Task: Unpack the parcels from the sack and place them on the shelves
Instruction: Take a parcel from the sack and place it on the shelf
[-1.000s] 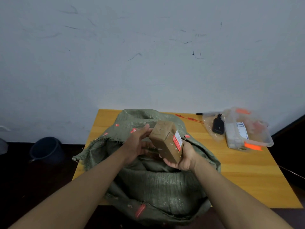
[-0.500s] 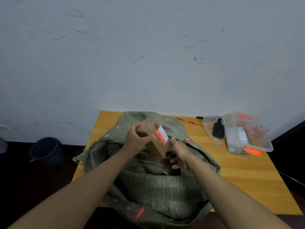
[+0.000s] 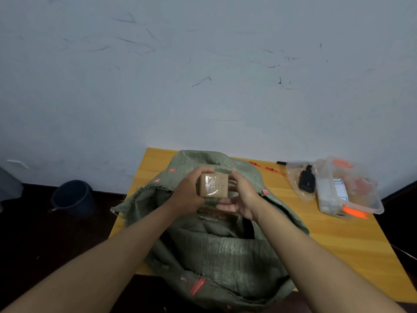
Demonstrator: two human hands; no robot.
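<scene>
Left hand [image 3: 188, 195] has the parcel [image 3: 213, 185], fingers curled round its left side and thumb over the top edge, a firm grip on a small brown box wrapped in clear tape, held up above the mouth of the sack [image 3: 216, 249]. Right hand [image 3: 240, 199] sits just beside the parcel's right face, palm turned up and in, fingers loose and fairly straight; whether its thumb touches the box, I cannot tell. So the right grip is slack, holding nothing plainly. The green woven sack slumps over the near edge of the wooden desk [image 3: 334, 242], its opening gaping below both hands, with something brown visible inside it. Over on the right of the desk, a clear plastic tub [image 3: 361, 199] with orange tags, and just beside it a clear bag with a black device [image 3: 306, 180] in it. On the dark floor to the left stands a dark bucket [image 3: 72, 198].
</scene>
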